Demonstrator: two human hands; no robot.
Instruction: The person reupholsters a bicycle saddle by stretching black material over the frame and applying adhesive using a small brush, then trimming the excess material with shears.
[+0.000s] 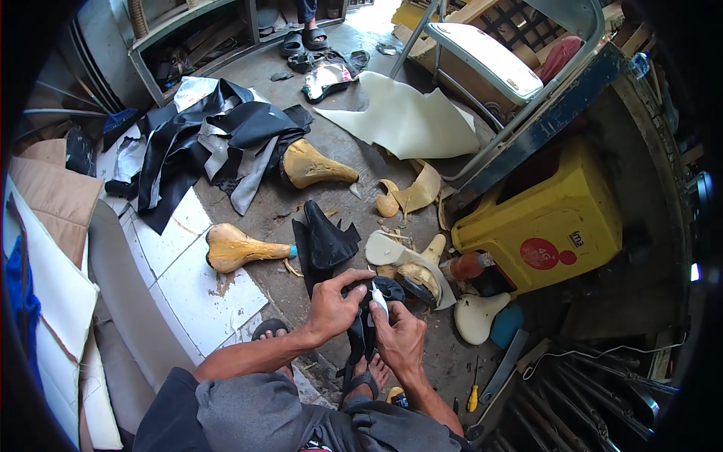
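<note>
My left hand [334, 307] pinches the edge of a piece of black leatherette [361, 335] in front of my knees. In my right hand [400, 339] is a small white tube with a narrow tip [379, 300], held upright against the black material. The tip points up close to my left fingertips. Just beyond my hands lies a black-covered bicycle saddle [329, 239]. To its left rests a bare yellow foam saddle [239, 247], and another foam saddle [315, 165] is farther off. The lower part of the black piece hangs between my legs.
Black sheet scraps [218, 143] pile up at the far left, beside a cream sheet [407, 117]. A yellow plastic stool [542, 226] lies tipped at right, near a white saddle [480, 316]. A yellow-handled screwdriver [473, 395] is lower right. A person's sandaled foot [314, 38] shows at the back.
</note>
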